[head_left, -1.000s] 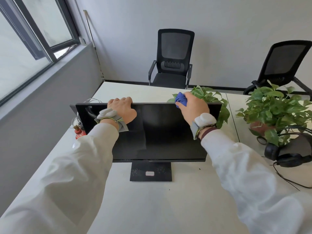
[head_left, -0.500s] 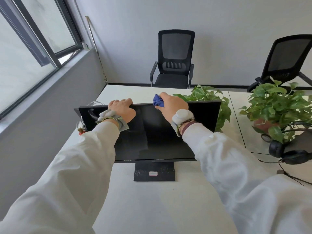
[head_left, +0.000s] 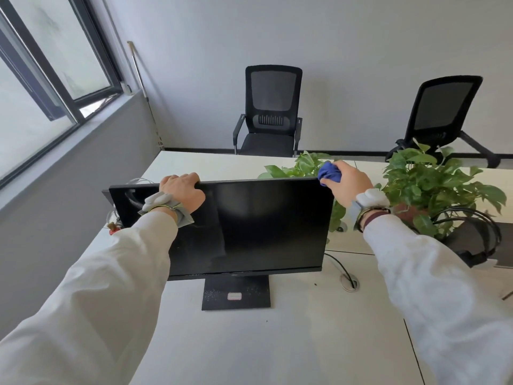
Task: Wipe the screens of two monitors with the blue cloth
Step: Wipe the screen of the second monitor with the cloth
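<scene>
A black monitor (head_left: 266, 226) stands on its square base on the white table (head_left: 249, 343), its dark screen facing me. My left hand (head_left: 183, 191) grips the monitor's top edge near the left, fingers curled over it. My right hand (head_left: 347, 184) holds a bunched blue cloth (head_left: 329, 170) at the monitor's top right corner. Only one monitor is in view.
Two leafy pot plants (head_left: 433, 184) stand behind and right of the monitor. Black headphones (head_left: 477, 237) lie at the right edge. A cable drops into a round grommet (head_left: 349, 283). Two black chairs (head_left: 270, 112) stand by the far wall. Windows run along the left.
My right hand has carried the blue cloth from the middle of the top edge rightward to the top right corner. My left hand has kept its grip on the top edge.
</scene>
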